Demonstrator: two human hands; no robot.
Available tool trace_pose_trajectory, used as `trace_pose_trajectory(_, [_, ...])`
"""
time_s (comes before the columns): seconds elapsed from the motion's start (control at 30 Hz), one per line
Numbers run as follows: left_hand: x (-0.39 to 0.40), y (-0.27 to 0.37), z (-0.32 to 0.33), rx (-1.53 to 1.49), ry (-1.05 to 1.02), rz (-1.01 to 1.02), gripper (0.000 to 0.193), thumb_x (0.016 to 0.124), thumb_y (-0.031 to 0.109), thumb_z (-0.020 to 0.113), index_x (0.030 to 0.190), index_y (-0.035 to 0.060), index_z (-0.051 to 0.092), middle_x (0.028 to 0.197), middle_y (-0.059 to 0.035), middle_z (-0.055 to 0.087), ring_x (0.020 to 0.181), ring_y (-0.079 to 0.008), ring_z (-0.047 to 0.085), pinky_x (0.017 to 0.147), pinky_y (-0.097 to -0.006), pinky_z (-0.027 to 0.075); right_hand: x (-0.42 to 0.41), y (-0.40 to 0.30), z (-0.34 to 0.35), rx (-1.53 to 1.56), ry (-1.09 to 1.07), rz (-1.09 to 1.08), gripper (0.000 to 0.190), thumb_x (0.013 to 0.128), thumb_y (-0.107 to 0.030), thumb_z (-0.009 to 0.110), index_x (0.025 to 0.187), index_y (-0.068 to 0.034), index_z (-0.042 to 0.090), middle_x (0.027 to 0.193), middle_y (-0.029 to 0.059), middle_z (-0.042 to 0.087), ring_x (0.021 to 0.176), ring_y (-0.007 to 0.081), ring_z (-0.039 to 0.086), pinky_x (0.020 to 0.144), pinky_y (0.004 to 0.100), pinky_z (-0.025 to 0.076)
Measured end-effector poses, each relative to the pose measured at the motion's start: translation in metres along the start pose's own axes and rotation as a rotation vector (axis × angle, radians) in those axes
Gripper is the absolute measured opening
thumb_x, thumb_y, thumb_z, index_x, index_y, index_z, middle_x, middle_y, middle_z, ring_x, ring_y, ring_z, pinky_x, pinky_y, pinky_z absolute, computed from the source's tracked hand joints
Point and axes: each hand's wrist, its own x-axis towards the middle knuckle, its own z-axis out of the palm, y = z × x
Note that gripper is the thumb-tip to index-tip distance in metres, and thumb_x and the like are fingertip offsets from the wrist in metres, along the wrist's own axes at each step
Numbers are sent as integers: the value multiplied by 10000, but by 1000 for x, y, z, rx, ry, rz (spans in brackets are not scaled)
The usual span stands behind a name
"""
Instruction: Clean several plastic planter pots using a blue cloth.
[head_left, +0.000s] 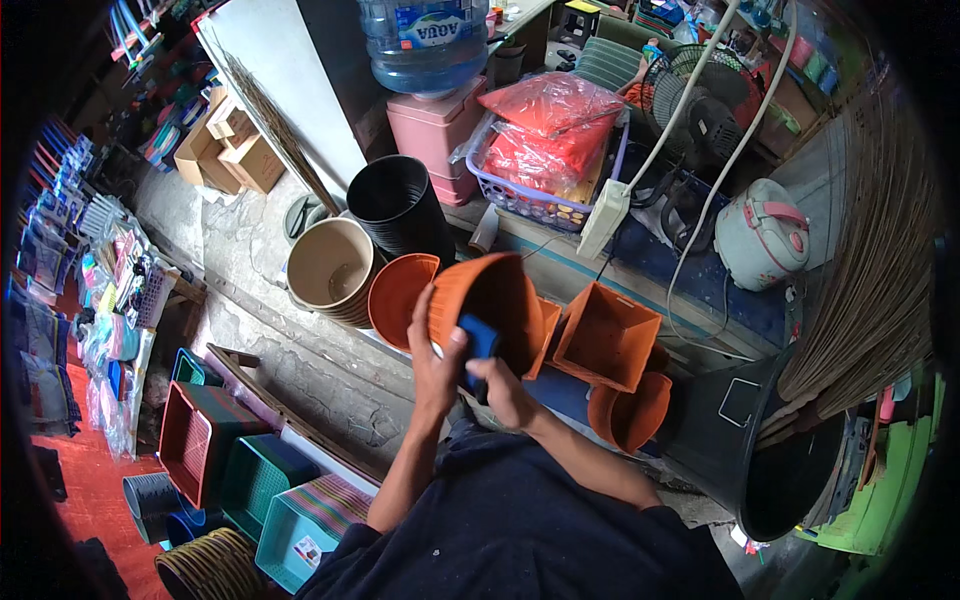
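My left hand (437, 360) grips the rim of an orange plastic pot (450, 296), which is tilted with its dark opening towards the right. In my right hand (504, 390) is a blue and black handheld object (480, 341), held against the pot's near side; its exact kind is blurred. Just left of the held pot stands another round orange pot (394, 300). To the right are a square orange pot (611, 337) and a curved orange pot (630, 412) below it.
Stacked beige pots (330, 262) and black pots (397, 202) stand beyond at the left. A purple basket (532, 206) holds red wrapped goods. A large black bin (705, 427) holds stick brooms (862, 262) at the right. Plastic baskets (214, 435) lie at lower left. A white cable (690, 232) hangs near the rice cooker (761, 232).
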Motion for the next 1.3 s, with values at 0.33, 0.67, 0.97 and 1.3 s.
trace_pose_trajectory(0.33, [10, 24, -25, 431, -132, -97, 789, 824, 443, 743, 1500, 147, 465, 1381, -259, 506, 1310, -384, 479, 1122, -474, 373, -12, -83, -12, -1486, -283, -216, 531, 830, -147, 624, 1287, 106, 530, 1180, 299, 637, 1127, 408, 627, 1033, 470, 465])
trace_pose_trajectory(0.67, [6, 27, -25, 120, -149, -190, 800, 847, 476, 702, 1498, 87, 449, 1380, -260, 508, 1325, -376, 458, 1128, -478, 354, -9, -48, -27, -1662, -194, -617, 585, 792, -350, 661, 1262, -4, 634, 1380, 223, 572, 1388, 401, 439, 1230, 526, 243])
trace_pose_trajectory(0.97, [-16, 8, 0, 124, -19, -19, 931, 788, 512, 746, 1536, 98, 377, 1436, -223, 448, 1368, -367, 420, 1149, -485, 326, 25, 1, -25, -958, -36, -751, 458, 904, -209, 584, 1305, 9, 549, 1295, 274, 582, 1215, 433, 554, 1029, 492, 452])
trace_pose_trajectory(1.3, [-38, -13, 27, 335, 91, 273, 1109, 729, 711, 730, 1568, 110, 323, 1434, -258, 345, 1352, -419, 361, 1138, -535, 288, 3, -72, 0, 613, 217, -110, 546, 1035, -408, 552, 1427, -36, 470, 1366, 81, 567, 1204, 185, 593, 1063, 356, 459])
